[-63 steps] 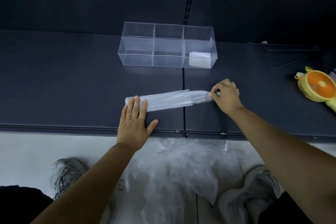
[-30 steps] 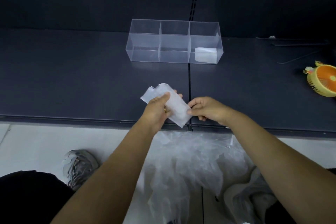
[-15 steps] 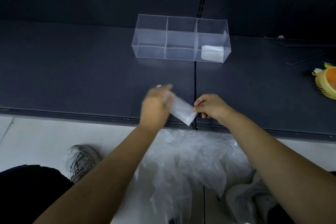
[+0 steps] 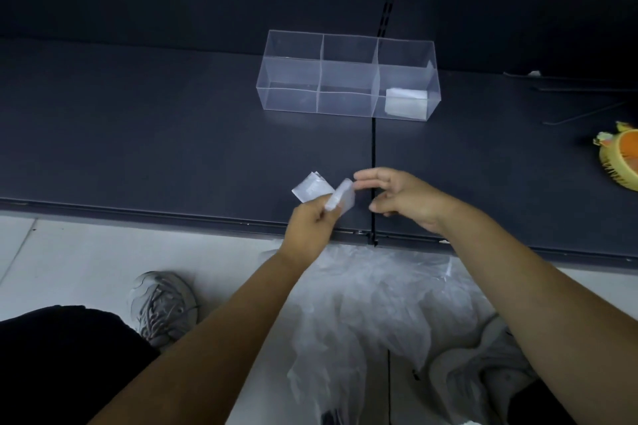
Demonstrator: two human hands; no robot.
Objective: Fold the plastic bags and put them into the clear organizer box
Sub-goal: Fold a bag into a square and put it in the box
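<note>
Plastic bag [image 4: 312,191], partly folded, is pinched in our left hand [image 4: 309,228] at frame centre — right hand [image 4: 404,198] alongside, fingers [image 4: 371,176] relaxed.

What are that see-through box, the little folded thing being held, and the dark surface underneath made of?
Clear box: seemingly rigid, glossy transparent plastic; the dark surface shows through its walls, and its edges catch light. Folded bag, pinched by the left hand: thin milky plastic film, whiter where layers stack. The dark surface: matte, smooth, possibly painted metal; the look leaves that open.
</note>
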